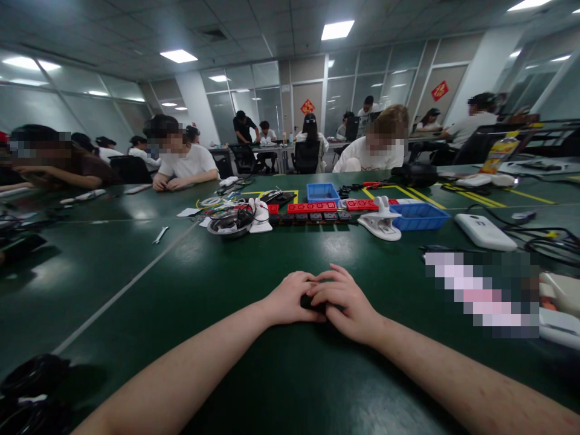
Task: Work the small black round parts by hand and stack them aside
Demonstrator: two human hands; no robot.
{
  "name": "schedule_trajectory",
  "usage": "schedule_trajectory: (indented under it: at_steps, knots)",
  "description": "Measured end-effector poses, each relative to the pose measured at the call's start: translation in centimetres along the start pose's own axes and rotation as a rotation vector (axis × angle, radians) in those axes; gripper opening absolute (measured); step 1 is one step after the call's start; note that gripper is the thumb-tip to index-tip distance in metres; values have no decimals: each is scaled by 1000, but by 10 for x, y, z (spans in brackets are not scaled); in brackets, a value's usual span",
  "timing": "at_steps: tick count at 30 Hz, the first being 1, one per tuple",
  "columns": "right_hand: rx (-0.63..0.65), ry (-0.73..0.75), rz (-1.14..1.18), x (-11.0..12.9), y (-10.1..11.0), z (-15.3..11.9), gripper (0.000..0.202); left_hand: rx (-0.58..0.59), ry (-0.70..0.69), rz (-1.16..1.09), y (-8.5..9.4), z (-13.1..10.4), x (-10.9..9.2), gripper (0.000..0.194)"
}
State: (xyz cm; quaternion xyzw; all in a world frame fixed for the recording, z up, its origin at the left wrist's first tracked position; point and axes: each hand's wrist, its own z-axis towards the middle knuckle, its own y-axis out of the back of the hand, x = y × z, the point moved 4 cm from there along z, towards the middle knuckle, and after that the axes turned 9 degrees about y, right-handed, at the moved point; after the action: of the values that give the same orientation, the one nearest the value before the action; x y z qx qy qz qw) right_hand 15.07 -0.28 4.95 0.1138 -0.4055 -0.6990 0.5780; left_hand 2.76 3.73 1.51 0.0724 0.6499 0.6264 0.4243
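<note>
One long green worktop (217,284) fills the foreground, crossed by a pale seam (131,284) and marked with yellow lines further off, in a room with glass partitions (242,96), lit ceiling panels (338,30) and several people seated or standing at tables. Across its middle lies a row of red and black blocks (312,209), between a white stand (260,216) and a white clip (381,222); one blue tray (322,193) sits just behind the row, another (419,216) just beside the clip. A spanner (161,234) lies to the left, a white device (484,232) to the right. The left hand (287,297), palm inward, is partly open, fingers bent and thumb apart. The right hand (351,305) is also partly open, its fingers spread and touching the left. Both are nearer than the row; whether the dark gap between them contains anything cannot be determined
</note>
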Motion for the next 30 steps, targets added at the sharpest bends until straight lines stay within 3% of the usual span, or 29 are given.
schedule_trajectory:
  at_steps: [4,7,11,15,23,27,30]
  knots:
    - [-71,-113,-68,-7,5,0,23,-35,83,-16,3,-1,-2,71]
    - [-41,-249,-133,-16,2,-1,24,-64,125,19,3,-3,-6,79]
    - [56,-329,-174,-21,-6,-3,21,-113,165,62,3,-4,-14,69]
    - [63,-357,-197,-22,-8,-2,17,-177,204,108,4,-5,-15,50]
    - [39,-356,-185,-21,-8,-2,14,-106,166,48,1,-2,-8,33]
    - [13,-274,-123,-17,-7,-2,11,-59,124,-17,2,0,-5,35]
    - [14,-192,-59,-12,-6,-1,19,-19,76,-49,3,2,-3,24]
